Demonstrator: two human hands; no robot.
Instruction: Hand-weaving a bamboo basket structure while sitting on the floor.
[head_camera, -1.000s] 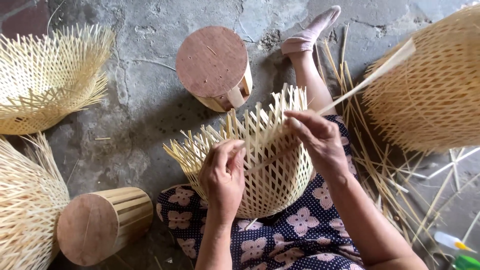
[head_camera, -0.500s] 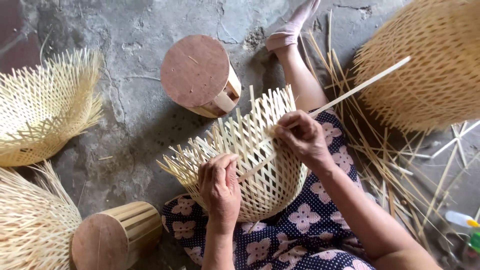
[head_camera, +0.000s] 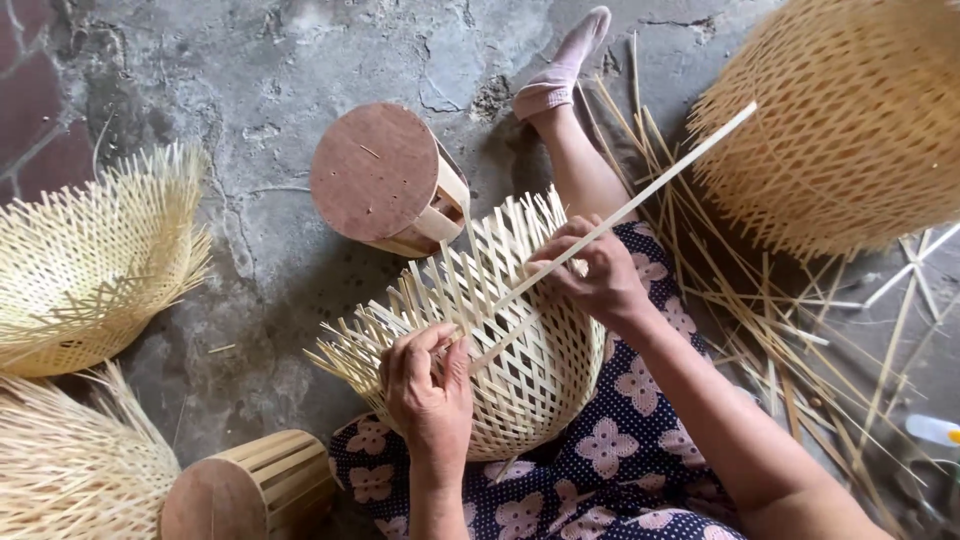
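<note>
A half-woven bamboo basket (head_camera: 520, 370) lies on my lap, its loose strip ends fanning up and to the left. My left hand (head_camera: 428, 385) presses on the basket's lower left rim, fingers curled over the strips. My right hand (head_camera: 590, 268) pinches a long flat bamboo strip (head_camera: 660, 185) at the basket's upper right. That strip runs from the weave near my left hand diagonally up to the right. My lap is covered by dark blue flowered cloth (head_camera: 600, 470).
A round wooden mould (head_camera: 385, 180) stands on the concrete behind the basket, another (head_camera: 240, 490) lies at the lower left. Unfinished baskets sit at the left (head_camera: 85, 270) and lower left (head_camera: 70, 470). A large woven basket (head_camera: 850, 120) and scattered strips (head_camera: 790, 330) fill the right. My socked foot (head_camera: 565, 65) stretches ahead.
The long strip has been drawn further through the weave toward my left hand. My right hand has slid slightly along it, and the camera view has shifted down and right.
</note>
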